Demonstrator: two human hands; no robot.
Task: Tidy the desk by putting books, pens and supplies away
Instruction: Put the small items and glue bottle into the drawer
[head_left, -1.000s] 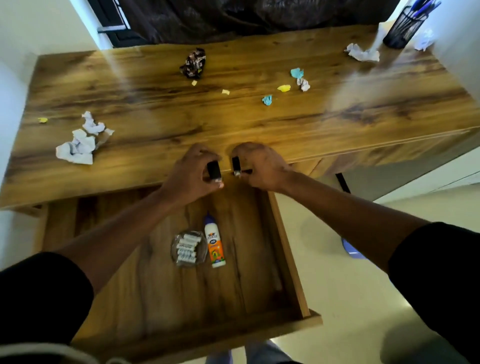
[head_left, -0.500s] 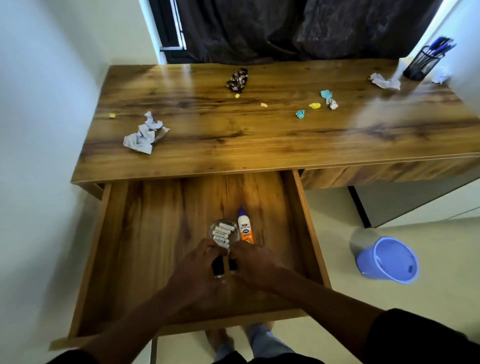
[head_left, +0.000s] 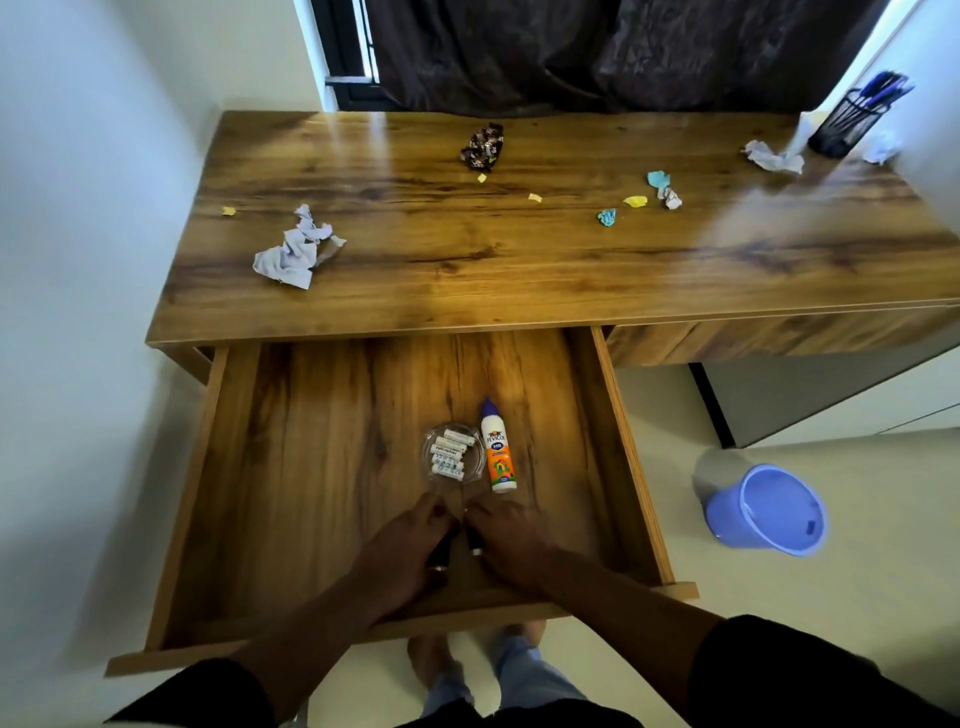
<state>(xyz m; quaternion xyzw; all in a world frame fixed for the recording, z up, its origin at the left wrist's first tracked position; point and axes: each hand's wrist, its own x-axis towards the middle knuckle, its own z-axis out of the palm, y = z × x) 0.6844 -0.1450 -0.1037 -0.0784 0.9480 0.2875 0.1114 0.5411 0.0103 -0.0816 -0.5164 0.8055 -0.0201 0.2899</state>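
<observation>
Reaching into the open drawer (head_left: 322, 467), both hands sit side by side near its front edge, each closed around a small dark object — what these objects are cannot be told. The left hand (head_left: 410, 545) covers the left dark object (head_left: 439, 558) and the right hand (head_left: 511, 538) grips the right dark object (head_left: 474, 543), the two almost touching. Just beyond the fingertips lies a round clear dish (head_left: 452, 454) holding several white batteries, and just to its right a white and orange glue bottle (head_left: 497, 452) lies flat with its blue cap pointing toward the desk. On the desk top (head_left: 519, 260) are a crumpled white paper (head_left: 296, 249), a dark wrapper (head_left: 483, 145), small coloured scraps (head_left: 636, 200) and, at the far right corner, a mesh pen holder (head_left: 852, 117) with pens — another crumpled paper (head_left: 771, 156) lies near it. A blue bin (head_left: 769, 512) stands on the floor to the right of the drawer.
</observation>
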